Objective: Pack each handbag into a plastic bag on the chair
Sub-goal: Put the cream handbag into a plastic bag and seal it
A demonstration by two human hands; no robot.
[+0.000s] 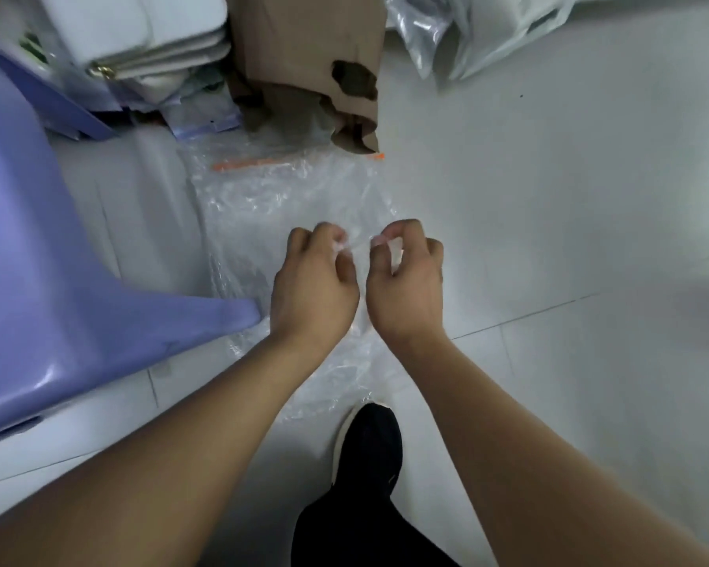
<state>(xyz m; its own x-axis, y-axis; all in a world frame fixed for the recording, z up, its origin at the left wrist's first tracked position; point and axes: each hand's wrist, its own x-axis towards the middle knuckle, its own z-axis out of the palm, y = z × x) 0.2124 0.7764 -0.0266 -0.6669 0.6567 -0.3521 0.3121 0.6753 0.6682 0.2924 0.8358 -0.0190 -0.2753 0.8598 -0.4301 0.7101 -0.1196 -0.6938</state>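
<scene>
A clear plastic bag (279,198) with an orange strip along its far edge hangs in front of me over the white floor. My left hand (314,280) and my right hand (406,280) each pinch its near edge, close together at mid-frame. A purple plastic chair (37,259) fills the left side, its seat corner touching the bag's left edge. White handbags (140,38) with a gold clasp lie stacked at the top left behind the chair.
A torn brown paper bag (312,67) stands at the top centre. More plastic bags (488,30) lie at the top right. My black shoe (369,444) is on the tiled floor below my hands.
</scene>
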